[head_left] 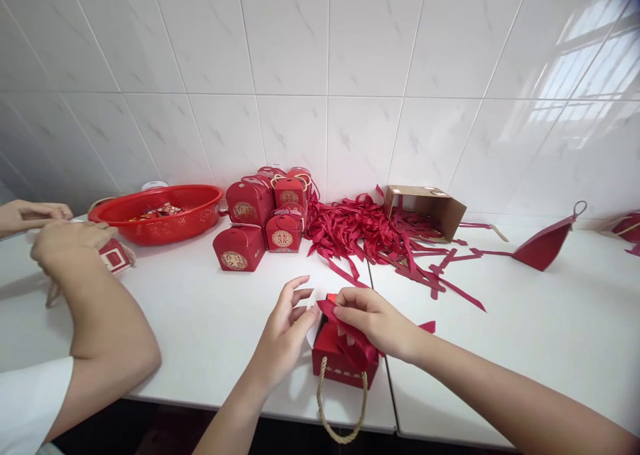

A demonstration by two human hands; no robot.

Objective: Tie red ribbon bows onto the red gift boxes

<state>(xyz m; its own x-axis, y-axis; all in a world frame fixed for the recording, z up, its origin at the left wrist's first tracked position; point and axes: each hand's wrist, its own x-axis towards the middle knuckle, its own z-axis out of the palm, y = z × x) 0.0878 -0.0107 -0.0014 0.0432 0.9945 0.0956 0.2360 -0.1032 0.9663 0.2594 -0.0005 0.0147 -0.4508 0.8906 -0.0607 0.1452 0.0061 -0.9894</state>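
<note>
- A small red box [336, 374] sat upright near the close edge of the white table [200, 335], between a worker's two bare hands, as I watched from my remote post through the head camera
- The right hand [367, 318] pinched a red ribbon [328, 310] between thumb and fingers, just over the top of the box
- The left hand [290, 325] stood at the box's left side, its fingers loosely curled and apart, its thumb at a white flap [312, 301]; I could not tell whether it gripped the flap or merely touched it
- I judged the box light and made of thin card, stiff along its folds but easily dented across its faces; low on the two side walls, with gentle pressure, looked the safest hold
- The flap struck me as the part likeliest to crease, better steered with a fingertip than squeezed
- The rope handle [343, 440] looped down from the front wall, its twisted cord seemingly rough and flexible, offering a surer grip for lifting than the smooth card
- The ribbon looked soft, limp and glossy, apt to slide, so I favoured a firm, flat pinch
- Beyond the box, loose ribbons [350, 232] lay tangled beside a cardboard box [454, 223], with stacked red boxes [250, 203] to their left
</note>
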